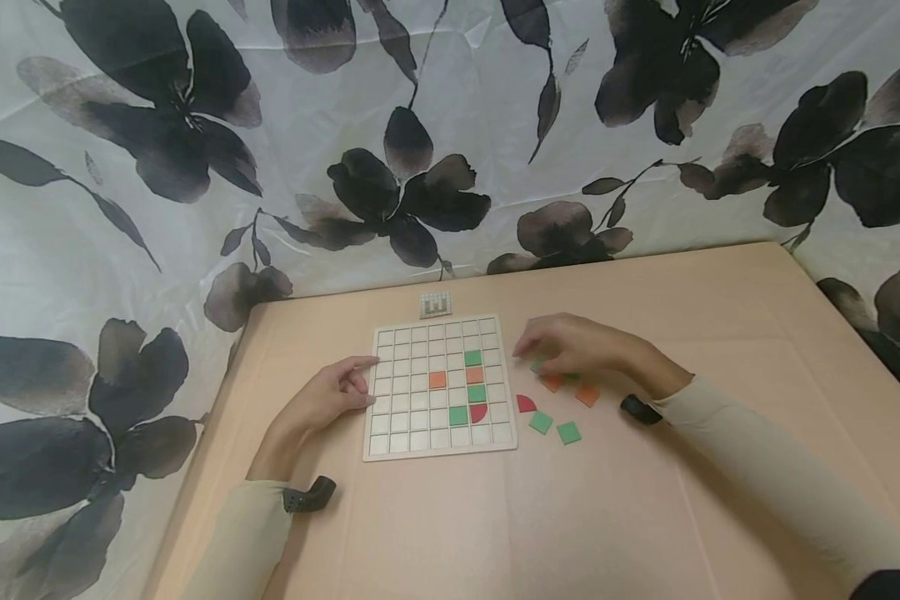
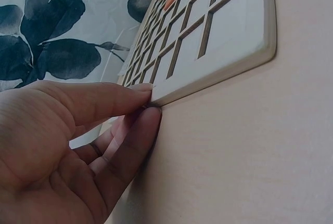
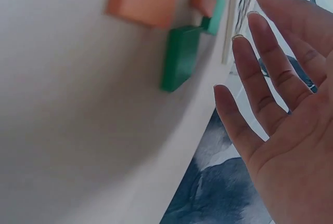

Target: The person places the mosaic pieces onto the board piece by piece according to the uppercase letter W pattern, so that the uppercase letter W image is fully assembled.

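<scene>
Six coloured pieces (image 1: 437, 380) are seated in cells of the gridded board (image 1: 399, 403), which is laid flat on the surface (image 1: 615, 517), presumably so that the pieces stay level in their places. A small card (image 1: 435, 306) is placed just beyond the far edge, probably so that its marks can be seen without being covered. Loose pieces (image 1: 587, 395), green, orange and red, are scattered at the board's right side, within easy reach of the right hand (image 1: 577, 343). The board's left edge is held lightly by the left hand (image 1: 330, 396), with thumb and fingertip set at the edge and other fingers bent; this hold seems meant to prevent sliding. The right hand is poised over the loose pieces, its fingers moderately spread and relaxed. Nothing is seen in it, though whether the green piece (image 1: 536, 365) beneath is touched cannot be told.
</scene>
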Demonstrator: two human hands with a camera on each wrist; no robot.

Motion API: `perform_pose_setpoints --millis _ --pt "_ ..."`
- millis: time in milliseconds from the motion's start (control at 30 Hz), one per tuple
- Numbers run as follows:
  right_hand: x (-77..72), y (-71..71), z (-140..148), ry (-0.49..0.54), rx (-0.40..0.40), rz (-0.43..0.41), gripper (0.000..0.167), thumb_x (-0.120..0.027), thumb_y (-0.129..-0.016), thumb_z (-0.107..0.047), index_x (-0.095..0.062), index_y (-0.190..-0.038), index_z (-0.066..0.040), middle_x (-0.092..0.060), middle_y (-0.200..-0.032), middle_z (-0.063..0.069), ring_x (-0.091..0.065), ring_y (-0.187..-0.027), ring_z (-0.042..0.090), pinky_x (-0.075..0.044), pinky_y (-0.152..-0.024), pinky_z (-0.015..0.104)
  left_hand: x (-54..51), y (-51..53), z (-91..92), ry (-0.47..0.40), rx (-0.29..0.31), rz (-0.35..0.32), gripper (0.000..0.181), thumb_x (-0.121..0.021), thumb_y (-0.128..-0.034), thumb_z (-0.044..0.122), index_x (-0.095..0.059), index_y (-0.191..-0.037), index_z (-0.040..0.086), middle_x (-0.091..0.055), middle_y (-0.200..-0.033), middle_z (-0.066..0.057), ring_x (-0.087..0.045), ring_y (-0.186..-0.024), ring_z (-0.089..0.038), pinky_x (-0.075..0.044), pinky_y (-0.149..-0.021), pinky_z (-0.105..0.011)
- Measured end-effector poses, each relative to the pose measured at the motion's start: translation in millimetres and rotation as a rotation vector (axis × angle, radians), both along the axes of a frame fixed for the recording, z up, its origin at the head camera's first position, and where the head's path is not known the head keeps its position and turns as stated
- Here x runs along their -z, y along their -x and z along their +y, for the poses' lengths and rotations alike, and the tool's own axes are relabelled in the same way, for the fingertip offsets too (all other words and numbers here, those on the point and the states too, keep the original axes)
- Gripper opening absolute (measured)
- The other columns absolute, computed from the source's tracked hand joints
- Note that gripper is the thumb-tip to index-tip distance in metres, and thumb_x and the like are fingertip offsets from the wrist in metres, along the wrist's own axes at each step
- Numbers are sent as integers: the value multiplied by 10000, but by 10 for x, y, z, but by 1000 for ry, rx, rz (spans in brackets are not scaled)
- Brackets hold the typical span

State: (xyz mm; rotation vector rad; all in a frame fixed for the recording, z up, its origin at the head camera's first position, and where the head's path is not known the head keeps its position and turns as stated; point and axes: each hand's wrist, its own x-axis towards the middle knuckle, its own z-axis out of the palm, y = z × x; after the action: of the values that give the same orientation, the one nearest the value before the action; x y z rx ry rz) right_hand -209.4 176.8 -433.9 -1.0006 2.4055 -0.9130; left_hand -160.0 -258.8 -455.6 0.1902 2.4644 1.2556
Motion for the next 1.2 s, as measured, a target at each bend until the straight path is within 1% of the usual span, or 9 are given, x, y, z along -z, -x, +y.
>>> perform_pose_setpoints --millis 133,267,367,567,700,967,1067,1200 --pt "43 -5 70 -7 7 -13 297 -726 -890 -20 -741 -1155 -154 -683 -1142 -33 -605 -1061 174 -501 -958 401 -4 0 -2 -8 6 -2 665 -753 -862 7 -504 -1473 90 -561 -970 -117 -507 -758 -196 -452 -611 -222" --pt "69 -2 111 -40 21 1 308 -738 -887 -16 -747 -1147 -181 -679 -1143 -62 -587 -1090 168 -485 -998 403 -1 2 -4 -6 3 -1 667 -755 -864 7 -500 -1476 85 -556 -972 -120 -500 -763 -195 -447 -613 -220" --pt "83 1 130 -53 26 21 319 -753 -879 -15 -750 -1141 -198 -679 -1144 -81 -583 -1116 167 -472 -1026 422 0 6 -5 -9 -4 -3 671 -757 -864 5 -498 -1477 81 -551 -973 -120 -493 -765 -190 -442 -611 -216" --pt "119 8 170 -57 4 75 320 -756 -875 -28 -752 -1131 -220 -682 -1126 -103 -585 -1103 161 -473 -1007 437 5 6 -3 -3 -6 -3 667 -759 -863 9 -504 -1474 96 -552 -973 -114 -494 -762 -189 -437 -609 -217" --pt "143 17 193 -77 -3 120 318 -759 -872 -49 -752 -1114 -255 -672 -1109 -145 -569 -1092 136 -461 -999 417 20 7 -8 5 1 0 664 -755 -865 10 -505 -1473 100 -555 -972 -113 -498 -758 -193 -439 -608 -218" --pt "162 20 187 -67 -15 139 309 -821 -845 -90 -758 -1115 -228 -680 -1091 -121 -573 -1072 139 -474 -982 411 24 16 -10 6 2 5 662 -758 -864 7 -508 -1470 96 -553 -963 -111 -494 -754 -181 -433 -608 -218" --pt "162 25 176 -83 -15 173 302 -846 -830 -138 -768 -1114 -209 -672 -1070 -107 -562 -1048 139 -477 -956 395 29 20 -18 10 11 8 666 -755 -867 10 -497 -1477 81 -551 -967 -119 -491 -751 -176 -430 -607 -220" --pt "169 40 164 -108 -9 216 317 -870 -806 -207 -782 -1111 -197 -661 -1032 -97 -548 -993 130 -486 -887 361 32 21 -20 15 14 17 666 -756 -864 6 -499 -1474 74 -557 -968 -130 -493 -751 -178 -430 -608 -221"
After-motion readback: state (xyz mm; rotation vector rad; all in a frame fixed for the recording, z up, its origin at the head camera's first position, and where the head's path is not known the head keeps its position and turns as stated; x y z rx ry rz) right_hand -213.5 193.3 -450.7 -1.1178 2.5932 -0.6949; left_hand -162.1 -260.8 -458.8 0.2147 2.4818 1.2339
